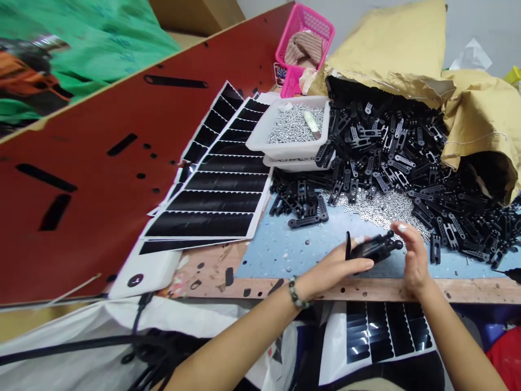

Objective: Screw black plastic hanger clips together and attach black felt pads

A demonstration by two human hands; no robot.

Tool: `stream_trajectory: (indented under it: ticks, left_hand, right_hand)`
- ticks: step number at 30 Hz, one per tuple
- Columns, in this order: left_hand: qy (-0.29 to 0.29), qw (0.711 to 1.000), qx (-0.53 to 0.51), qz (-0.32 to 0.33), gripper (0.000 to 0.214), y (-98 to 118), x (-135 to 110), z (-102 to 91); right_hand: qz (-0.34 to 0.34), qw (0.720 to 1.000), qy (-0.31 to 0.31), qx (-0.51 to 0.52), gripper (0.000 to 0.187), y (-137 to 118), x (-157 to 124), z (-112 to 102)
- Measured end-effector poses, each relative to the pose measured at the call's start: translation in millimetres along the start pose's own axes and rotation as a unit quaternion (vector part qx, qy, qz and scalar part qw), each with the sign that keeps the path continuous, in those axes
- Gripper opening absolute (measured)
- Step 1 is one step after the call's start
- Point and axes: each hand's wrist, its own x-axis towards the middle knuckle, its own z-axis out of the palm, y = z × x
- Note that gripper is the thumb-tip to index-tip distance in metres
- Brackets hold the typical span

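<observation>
Over the front of the blue mat, my left hand (340, 265) is closed around a black plastic part (372, 248) with knobbed ends pointing right. My right hand (414, 260) is beside those ends, its fingers apart and curved, with nothing visible in it. Just behind the hands lies a spread of small silver screws (386, 209). A large heap of black plastic pieces (382, 141) lies behind and to the right of them. How the held part is put together is hard to make out.
White tubs of screws (285, 127) stand behind the mat (280, 244). Sheets of black strips (220, 182) lie left, beside a red-brown board (101, 136). Yellow paper sacks (391, 43) and a pink basket (299, 21) stand at the back. An orange power tool (24, 76) is far left.
</observation>
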Motion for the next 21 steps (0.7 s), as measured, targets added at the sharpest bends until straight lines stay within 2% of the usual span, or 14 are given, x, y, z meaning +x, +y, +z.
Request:
stream_trajectory:
  ticks: [2,4,7,9,11,13,14,15,16,17,19,21]
  left_hand:
    - [-0.097,0.978,-0.152,-0.102,0.035,8,-4,-1.1]
    - [-0.115,0.944,-0.248,-0.182,0.036,7,-5,0.0]
    - [-0.081,0.91,-0.323,-0.246,0.051,-2,-7,-0.3]
    - [-0.064,0.911,-0.317,-0.257,0.063,-7,-11,-5.0]
    - [-0.026,0.945,-0.22,-0.241,0.068,-9,-17,-12.8]
    - [0.076,0.981,-0.025,-0.179,0.064,-11,-22,-19.8]
    - [0.137,0.978,0.086,-0.13,0.062,-13,-22,-21.6]
    - [0.181,0.962,0.19,-0.075,0.062,-15,-22,-22.0]
    - [0.197,0.941,0.275,-0.025,0.065,-19,-19,-20.9]
    - [0.184,0.922,0.34,0.011,0.069,-23,-16,-18.7]
    - [0.114,0.9,0.419,0.032,0.076,-32,-7,-12.7]
    - [0.07,0.886,0.458,0.018,0.079,-39,1,-7.7]
  right_hand:
    - [-0.047,0.998,-0.021,0.022,0.043,-6,5,9]
    - [-0.043,0.999,-0.014,0.001,0.036,-11,8,20]
    - [0.085,0.995,0.008,-0.06,0.028,-13,9,35]
    - [0.193,0.978,0.003,-0.077,0.03,-11,10,42]
    - [0.265,0.959,-0.014,-0.101,0.033,-7,12,47]
    - [0.302,0.94,-0.047,-0.152,0.031,-4,16,51]
    - [0.313,0.929,-0.068,-0.186,0.029,-4,17,53]
    - [0.321,0.916,-0.09,-0.221,0.028,-4,19,56]
    - [0.326,0.903,-0.11,-0.256,0.027,-5,20,58]
    - [0.326,0.891,-0.126,-0.289,0.028,-6,21,60]
    - [0.3,0.88,-0.138,-0.342,0.029,-9,23,61]
    - [0.237,0.893,-0.113,-0.364,0.027,-13,23,58]
